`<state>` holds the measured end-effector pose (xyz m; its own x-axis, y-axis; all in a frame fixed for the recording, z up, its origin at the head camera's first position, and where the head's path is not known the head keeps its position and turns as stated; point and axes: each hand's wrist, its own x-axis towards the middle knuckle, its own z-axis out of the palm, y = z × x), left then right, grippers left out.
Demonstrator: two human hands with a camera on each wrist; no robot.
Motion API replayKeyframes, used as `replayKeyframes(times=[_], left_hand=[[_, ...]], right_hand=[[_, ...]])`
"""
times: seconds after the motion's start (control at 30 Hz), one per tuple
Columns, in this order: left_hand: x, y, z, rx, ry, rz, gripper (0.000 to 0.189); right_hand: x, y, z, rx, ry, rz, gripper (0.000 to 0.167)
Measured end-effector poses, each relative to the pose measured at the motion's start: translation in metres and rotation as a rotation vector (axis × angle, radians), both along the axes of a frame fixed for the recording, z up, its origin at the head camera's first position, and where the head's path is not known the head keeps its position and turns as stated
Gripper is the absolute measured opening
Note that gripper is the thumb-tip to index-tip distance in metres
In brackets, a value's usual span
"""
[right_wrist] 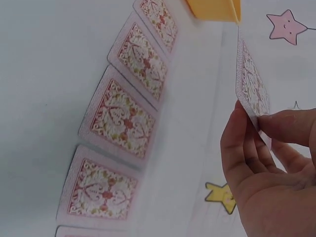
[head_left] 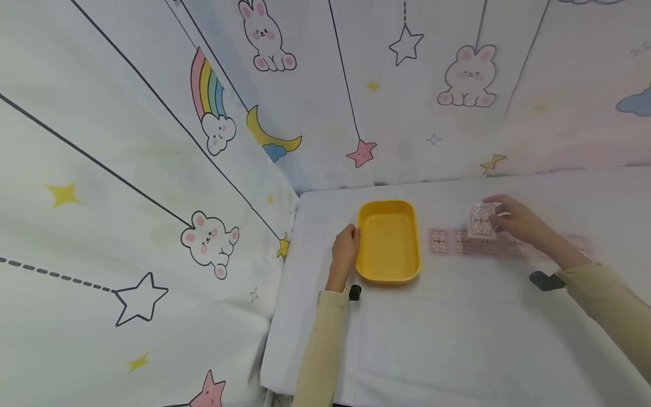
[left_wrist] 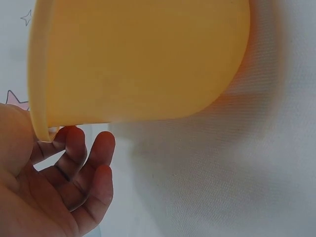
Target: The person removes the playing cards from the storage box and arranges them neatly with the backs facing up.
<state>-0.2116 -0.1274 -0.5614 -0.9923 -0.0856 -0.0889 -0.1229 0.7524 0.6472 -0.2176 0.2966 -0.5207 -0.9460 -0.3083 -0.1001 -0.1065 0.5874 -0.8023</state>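
A yellow plastic tray point(head_left: 389, 281) stands on the white table, and my left hand point(head_left: 346, 247) grips its left rim. In the left wrist view the fingers point(left_wrist: 102, 148) curl under the lip of the tray point(left_wrist: 143, 59). My right hand point(head_left: 519, 220) pinches a playing card point(head_left: 481, 220) between thumb and fingers, raised above a row of cards. Seen from the right wrist, the held card point(right_wrist: 252, 79) is tilted almost edge-on, its patterned back showing. Below it, several playing cards point(right_wrist: 123, 118) lie in a line with red ornate backs up.
The row of cards runs right from the tray, beginning with a card point(head_left: 438, 241) near its right side. Dark wrist-camera pieces point(head_left: 546, 281) sit by each sleeve. A white curtain point(head_left: 325, 113) with cartoon prints borders the table point(head_left: 422, 350) at the back and left.
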Motion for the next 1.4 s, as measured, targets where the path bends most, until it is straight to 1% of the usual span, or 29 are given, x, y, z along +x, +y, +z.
replayKeyframes(times=[0.1,0.23,0.5,0.63,0.8,0.97,1.13,1.27,1.4], left_hand=[[0.0,-0.002,0.001,0.002,-0.001,0.01,0.024],[0.0,-0.002,0.001,0.002,-0.003,0.001,0.025],[0.0,0.0,0.002,-0.013,-0.011,-0.005,0.026],[0.0,0.0,0.002,-0.007,-0.006,-0.003,0.025],[0.0,0.001,0.003,0.002,-0.007,0.006,0.024],[0.001,0.0,0.002,-0.01,-0.013,0.005,0.024],[0.0,0.0,-0.001,-0.004,-0.011,0.005,0.023],[-0.001,0.0,-0.001,0.002,-0.009,0.003,0.023],[-0.001,0.0,-0.001,0.004,-0.012,0.005,0.024]], right_hand=[[0.0,0.005,-0.003,0.01,-0.018,-0.018,0.052],[0.002,0.016,-0.007,0.055,-0.05,-0.05,0.055],[0.009,0.042,-0.013,0.091,-0.078,-0.079,0.06],[0.013,0.053,-0.014,0.096,-0.078,-0.094,0.061],[0.018,0.063,-0.016,0.105,-0.054,-0.094,0.056],[0.022,0.081,-0.025,0.111,-0.038,-0.103,0.056],[0.029,0.107,-0.037,0.116,-0.013,-0.147,0.055],[0.034,0.127,-0.045,0.147,-0.039,-0.19,0.054],[0.04,0.143,-0.051,0.162,-0.077,-0.208,0.056]])
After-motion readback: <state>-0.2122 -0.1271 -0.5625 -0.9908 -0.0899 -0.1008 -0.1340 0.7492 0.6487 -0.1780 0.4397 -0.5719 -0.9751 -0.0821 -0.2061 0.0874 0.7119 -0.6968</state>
